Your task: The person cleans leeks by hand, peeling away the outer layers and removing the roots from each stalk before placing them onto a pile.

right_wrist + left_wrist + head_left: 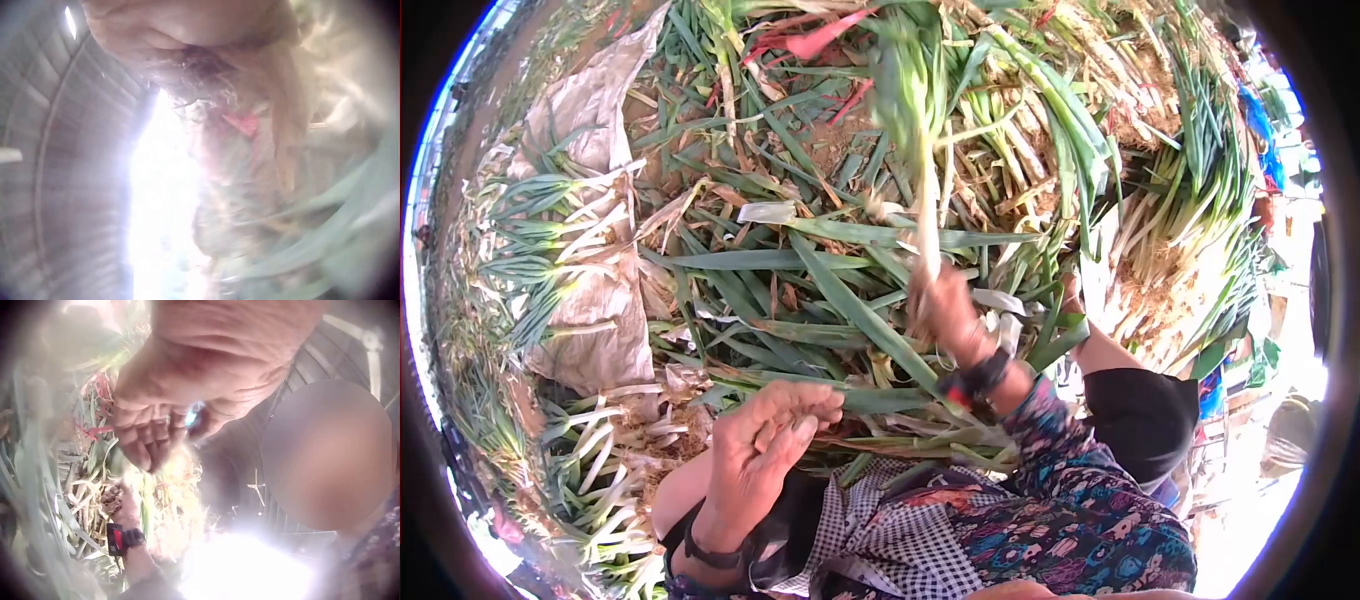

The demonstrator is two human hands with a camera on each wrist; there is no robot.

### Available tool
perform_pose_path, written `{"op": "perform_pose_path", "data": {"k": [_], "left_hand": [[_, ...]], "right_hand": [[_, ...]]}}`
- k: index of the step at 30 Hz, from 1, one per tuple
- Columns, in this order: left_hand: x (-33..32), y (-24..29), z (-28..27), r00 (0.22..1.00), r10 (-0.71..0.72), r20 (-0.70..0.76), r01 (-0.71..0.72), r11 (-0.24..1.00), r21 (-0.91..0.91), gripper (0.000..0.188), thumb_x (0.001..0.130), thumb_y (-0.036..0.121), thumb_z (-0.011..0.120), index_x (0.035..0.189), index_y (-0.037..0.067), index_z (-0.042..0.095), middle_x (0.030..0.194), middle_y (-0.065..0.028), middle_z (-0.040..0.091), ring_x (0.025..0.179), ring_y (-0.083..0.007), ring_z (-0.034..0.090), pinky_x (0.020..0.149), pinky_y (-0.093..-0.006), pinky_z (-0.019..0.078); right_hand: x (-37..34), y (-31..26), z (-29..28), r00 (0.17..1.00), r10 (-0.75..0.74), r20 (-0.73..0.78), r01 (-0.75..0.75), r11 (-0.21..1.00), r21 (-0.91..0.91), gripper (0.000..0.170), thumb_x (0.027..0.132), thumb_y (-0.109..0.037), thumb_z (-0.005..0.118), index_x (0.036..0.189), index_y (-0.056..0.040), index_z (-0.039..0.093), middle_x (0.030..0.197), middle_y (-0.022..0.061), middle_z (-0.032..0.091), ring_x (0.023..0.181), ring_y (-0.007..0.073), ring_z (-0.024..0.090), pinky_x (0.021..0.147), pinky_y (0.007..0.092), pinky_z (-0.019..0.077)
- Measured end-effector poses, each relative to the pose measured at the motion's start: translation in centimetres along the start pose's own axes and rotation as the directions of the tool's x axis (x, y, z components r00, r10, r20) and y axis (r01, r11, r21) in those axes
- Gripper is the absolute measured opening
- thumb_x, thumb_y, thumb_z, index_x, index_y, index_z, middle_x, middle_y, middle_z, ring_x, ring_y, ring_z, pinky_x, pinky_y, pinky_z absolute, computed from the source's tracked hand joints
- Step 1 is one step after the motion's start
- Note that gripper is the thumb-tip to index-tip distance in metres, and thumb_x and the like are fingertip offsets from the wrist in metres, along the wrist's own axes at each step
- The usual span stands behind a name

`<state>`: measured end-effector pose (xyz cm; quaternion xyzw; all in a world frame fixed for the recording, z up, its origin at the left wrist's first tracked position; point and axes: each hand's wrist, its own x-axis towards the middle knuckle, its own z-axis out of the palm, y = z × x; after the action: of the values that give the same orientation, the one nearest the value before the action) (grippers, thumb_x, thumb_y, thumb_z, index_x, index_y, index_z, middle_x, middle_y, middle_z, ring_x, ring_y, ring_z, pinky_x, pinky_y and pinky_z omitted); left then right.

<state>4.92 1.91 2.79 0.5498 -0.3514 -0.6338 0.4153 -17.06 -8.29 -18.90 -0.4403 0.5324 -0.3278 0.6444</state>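
Note:
My right hand (955, 315) grips a green onion (929, 200) near its root end, in the middle of the head view. Its white stalk points away from me and its leaves blur at the top. Dark roots show at the palm of the right hand (194, 28) in the right wrist view. Above my lap, the left hand (765, 450) is raised with loosely bent fingers and holds nothing. Those bent fingers (147, 434) also show in the left wrist view. Loose green leaves (840, 300) lie spread over the ground between and beyond the hands.
Pale cloth sacking (595, 340) lies at the left, with several cleaned green onions (585, 225) on it. More white-stemmed onions (600, 470) lie at the lower left. A heap of onions with soil-covered roots (1170, 260) stands at the right, by my knee (1145, 420). Red strips (815, 40) lie at the back.

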Motion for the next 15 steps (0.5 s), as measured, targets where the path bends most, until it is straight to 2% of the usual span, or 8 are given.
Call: {"op": "perform_pose_path", "data": {"k": [1, 2, 4, 5, 6, 7, 9, 15], "left_hand": [[-0.3, 0.0, 0.1, 1.0, -0.013, 0.001, 0.013, 1.0, 0.018, 0.024, 0.096, 0.005, 0.047, 0.115, -0.007, 0.055, 0.108, -0.0116, 0.063, 0.097, -0.0152, 0.061, 0.087, -0.0273, 0.0491], [-0.6, -0.1, 0.2, 1.0, -0.024, 0.001, 0.024, 0.999, 0.037, 0.024, 0.096, 0.006, 0.048, 0.116, -0.007, 0.055, 0.108, -0.0108, 0.063, 0.097, -0.0142, 0.061, 0.086, -0.0262, 0.0489], [-1.0, -1.0, 0.0, 0.999, 0.029, 0.015, -0.029, 0.998, 0.051, 0.026, 0.097, 0.01, 0.049, 0.118, -0.005, 0.054, 0.107, -0.0087, 0.064, 0.096, -0.0128, 0.061, 0.084, -0.0244, 0.0489], [-1.2, -1.2, 0.1, 0.999, 0.035, 0.011, -0.035, 0.998, 0.058, 0.027, 0.097, 0.011, 0.05, 0.118, -0.005, 0.055, 0.107, -0.0085, 0.064, 0.096, -0.0127, 0.061, 0.083, -0.0246, 0.0493], [-1.3, -1.4, 0.2, 0.999, 0.035, 0.008, -0.035, 0.997, 0.063, 0.027, 0.097, 0.013, 0.05, 0.117, -0.004, 0.055, 0.107, -0.0083, 0.064, 0.095, -0.0125, 0.061, 0.082, -0.0249, 0.0497], [-1.3, -1.8, 0.5, 0.997, 0.08, -0.02, -0.079, 0.994, 0.081, 0.027, 0.095, 0.013, 0.052, 0.115, -0.004, 0.057, 0.105, -0.01, 0.065, 0.093, -0.0143, 0.062, 0.082, -0.0267, 0.0508], [-0.9, -2.7, 0.5, 0.993, 0.115, -0.025, -0.112, 0.989, 0.096, 0.027, 0.094, 0.015, 0.054, 0.113, -0.003, 0.059, 0.102, -0.0111, 0.066, 0.09, -0.0156, 0.064, 0.08, -0.028, 0.0518], [1.3, -4.1, 0.8, 0.989, 0.145, 0.014, -0.145, 0.987, 0.074, 0.031, 0.095, 0.022, 0.057, 0.114, -0.002, 0.06, 0.1, -0.0085, 0.067, 0.086, -0.0146, 0.064, 0.077, -0.0261, 0.0507]], "right_hand": [[-4.2, -0.8, 1.8, 0.969, 0.243, 0.036, -0.244, 0.969, 0.024, 0.027, 0.091, -0.029, 0.054, 0.089, -0.002, 0.057, 0.077, 0.001, 0.057, 0.068, 0.0095, 0.054, 0.058, 0.0273, 0.0455], [-7.8, 3.3, 2.5, 0.942, 0.314, 0.116, -0.301, 0.947, -0.116, 0.021, 0.09, -0.022, 0.054, 0.09, -0.0017, 0.058, 0.079, 0.002, 0.059, 0.072, 0.0123, 0.056, 0.062, 0.0301, 0.047], [-13.6, 3.8, 3.6, 0.816, 0.468, 0.339, -0.518, 0.853, 0.069, 0.016, 0.088, -0.016, 0.054, 0.093, -0.0019, 0.059, 0.08, 0.0031, 0.06, 0.075, 0.0143, 0.057, 0.065, 0.0323, 0.0476], [-13.7, 4.3, 2.4, 0.893, 0.154, 0.423, -0.11, 0.986, -0.129, 0.016, 0.087, -0.016, 0.056, 0.094, -0.0022, 0.059, 0.08, 0.003, 0.059, 0.075, 0.014, 0.057, 0.065, 0.0313, 0.0476], [-13.4, 4.5, 1.0, 0.821, -0.138, 0.553, 0.33, 0.906, -0.264, 0.016, 0.086, -0.016, 0.058, 0.095, -0.0025, 0.059, 0.08, 0.0029, 0.059, 0.075, 0.0137, 0.057, 0.066, 0.0303, 0.0476], [-12.6, 2.8, 1.2, 0.881, 0.084, 0.466, -0.032, 0.992, -0.12, 0.014, 0.088, -0.016, 0.057, 0.095, -0.0033, 0.056, 0.078, 0.0022, 0.056, 0.069, 0.0128, 0.054, 0.061, 0.0287, 0.0461], [-11.0, -0.5, 1.6, 0.834, 0.513, 0.203, -0.537, 0.673, 0.508, 0.012, 0.09, -0.016, 0.056, 0.093, -0.0049, 0.052, 0.073, 0.0008, 0.049, 0.058, 0.0109, 0.047, 0.051, 0.0257, 0.043], [-17.2, -8.1, 2.2, 0.988, 0.103, 0.119, -0.127, 0.966, 0.224, 0.024, 0.094, -0.024, 0.055, 0.084, -0.0024, 0.048, 0.064, 0.0002, 0.047, 0.046, 0.0081, 0.042, 0.04, 0.0233, 0.0356]]}}
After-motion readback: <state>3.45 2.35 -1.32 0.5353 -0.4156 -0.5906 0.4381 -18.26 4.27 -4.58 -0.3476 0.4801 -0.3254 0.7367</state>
